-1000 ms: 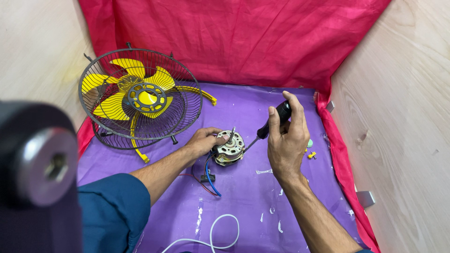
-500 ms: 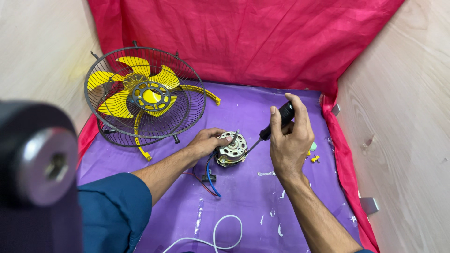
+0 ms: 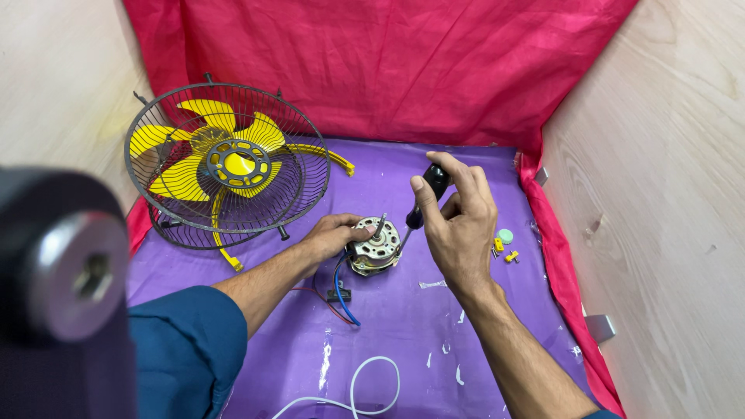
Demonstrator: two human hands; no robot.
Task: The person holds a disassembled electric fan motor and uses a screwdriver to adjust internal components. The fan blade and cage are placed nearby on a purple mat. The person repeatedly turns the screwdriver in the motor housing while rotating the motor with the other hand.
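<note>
Closest to me, at the left edge, a dark blurred object with a round metal end [image 3: 74,271] blocks part of my view, and my blue sleeve [image 3: 182,349] sits just beside it. A white cable [image 3: 357,396] loops on the purple sheet [image 3: 434,334] that covers the counter, near the bottom edge.

Further out, my left hand [image 3: 334,235] rests on the sheet with its fingers wrapped around the left side of a small metal fan motor [image 3: 376,248], gripping it. Red and blue wires [image 3: 341,299] trail from the motor toward me, ending at a small black part.

My right hand [image 3: 458,221] is clenched around the black handle of a screwdriver [image 3: 423,202], held upright and tilted, with its shaft slanting down to the right side of the motor.

Just right of that hand lie a few small yellow pieces [image 3: 504,250] and a pale green round cap [image 3: 505,235] on the sheet.

Beyond, to the left, a dark wire fan cage with yellow blades [image 3: 225,163] leans on the sheet. A red cloth [image 3: 388,70] hangs behind everything, between light wooden walls [image 3: 667,194].
</note>
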